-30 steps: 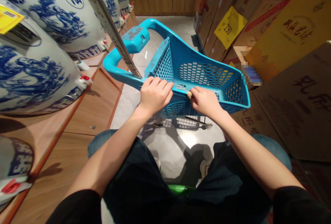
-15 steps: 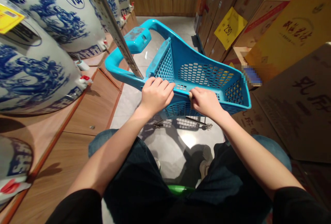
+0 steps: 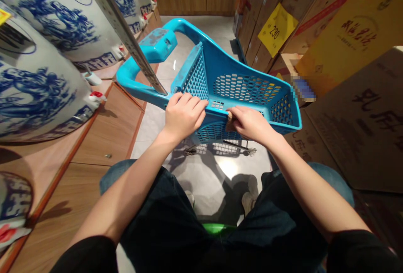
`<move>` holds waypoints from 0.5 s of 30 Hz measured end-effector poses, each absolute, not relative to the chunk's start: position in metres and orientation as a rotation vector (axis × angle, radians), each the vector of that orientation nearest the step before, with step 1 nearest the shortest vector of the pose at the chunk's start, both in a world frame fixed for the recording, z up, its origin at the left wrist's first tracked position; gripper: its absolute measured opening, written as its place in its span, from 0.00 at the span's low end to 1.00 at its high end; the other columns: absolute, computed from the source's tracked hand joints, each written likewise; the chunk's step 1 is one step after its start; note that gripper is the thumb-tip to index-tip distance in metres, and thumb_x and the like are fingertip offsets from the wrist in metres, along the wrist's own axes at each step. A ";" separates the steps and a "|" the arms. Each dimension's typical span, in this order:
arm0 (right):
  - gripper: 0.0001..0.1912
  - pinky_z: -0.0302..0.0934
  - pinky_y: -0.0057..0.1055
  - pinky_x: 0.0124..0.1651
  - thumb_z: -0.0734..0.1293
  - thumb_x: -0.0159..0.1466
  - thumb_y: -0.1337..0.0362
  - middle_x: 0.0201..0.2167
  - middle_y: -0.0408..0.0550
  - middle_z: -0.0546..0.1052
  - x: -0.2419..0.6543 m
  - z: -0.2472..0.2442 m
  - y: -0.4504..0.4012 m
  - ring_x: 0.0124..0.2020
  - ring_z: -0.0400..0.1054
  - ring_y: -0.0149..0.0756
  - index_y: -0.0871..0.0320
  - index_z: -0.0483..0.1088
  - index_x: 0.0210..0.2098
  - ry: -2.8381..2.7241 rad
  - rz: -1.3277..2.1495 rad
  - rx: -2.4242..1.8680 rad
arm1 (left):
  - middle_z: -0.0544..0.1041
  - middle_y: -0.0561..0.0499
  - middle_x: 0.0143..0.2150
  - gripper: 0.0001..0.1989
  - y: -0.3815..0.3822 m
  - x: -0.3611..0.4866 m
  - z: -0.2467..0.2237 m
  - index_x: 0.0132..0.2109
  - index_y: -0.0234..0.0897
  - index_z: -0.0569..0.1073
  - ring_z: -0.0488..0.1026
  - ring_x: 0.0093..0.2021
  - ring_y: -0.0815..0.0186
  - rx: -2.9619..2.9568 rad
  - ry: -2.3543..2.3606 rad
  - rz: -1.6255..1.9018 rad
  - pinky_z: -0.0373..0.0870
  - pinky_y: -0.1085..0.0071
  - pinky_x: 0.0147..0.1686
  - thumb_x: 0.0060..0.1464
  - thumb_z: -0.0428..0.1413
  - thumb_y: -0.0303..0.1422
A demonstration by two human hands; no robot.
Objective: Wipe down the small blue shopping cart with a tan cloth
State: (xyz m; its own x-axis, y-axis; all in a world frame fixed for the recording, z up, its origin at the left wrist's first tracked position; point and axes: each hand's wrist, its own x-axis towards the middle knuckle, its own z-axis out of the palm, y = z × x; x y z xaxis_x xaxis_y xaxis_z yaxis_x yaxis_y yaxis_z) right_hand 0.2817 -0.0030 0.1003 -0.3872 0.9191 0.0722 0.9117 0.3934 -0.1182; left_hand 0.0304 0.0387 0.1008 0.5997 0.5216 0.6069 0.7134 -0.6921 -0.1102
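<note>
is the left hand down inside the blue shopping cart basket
No, the left hand rests on the near rim of the blue shopping cart.

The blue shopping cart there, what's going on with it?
A seated person has both hands on the near side of the blue shopping cart. The left hand rests over the rim near the handle, and the right hand holds a small brown piece against the side, too covered to identify. The basket looks empty. Large blue-and-white jars stand to the left, and stacked boxes to the right.
</note>
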 end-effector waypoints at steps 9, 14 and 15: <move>0.08 0.49 0.33 0.34 0.62 0.67 0.64 0.36 0.51 0.77 0.317 0.098 -0.004 0.34 0.67 0.39 0.57 0.73 0.36 -2.509 0.164 -1.710 | 0.84 0.46 0.39 0.13 0.040 0.026 0.100 0.49 0.39 0.81 0.75 0.41 0.55 -2.439 -0.932 -0.778 0.67 0.55 0.47 0.67 0.52 0.32; 0.08 0.52 0.33 0.34 0.62 0.65 0.68 0.38 0.52 0.78 0.330 0.088 -0.015 0.36 0.69 0.41 0.57 0.73 0.38 -2.460 0.062 -1.708 | 0.83 0.47 0.42 0.14 0.041 0.027 0.099 0.50 0.40 0.81 0.75 0.43 0.56 -2.495 -0.921 -0.781 0.66 0.54 0.51 0.69 0.52 0.37; 0.10 0.55 0.33 0.36 0.62 0.66 0.69 0.41 0.53 0.78 0.331 0.084 -0.017 0.39 0.70 0.42 0.57 0.74 0.42 -2.447 0.018 -1.661 | 0.83 0.47 0.42 0.14 0.041 0.027 0.099 0.50 0.40 0.81 0.75 0.43 0.56 -2.500 -0.926 -0.781 0.66 0.55 0.51 0.70 0.52 0.37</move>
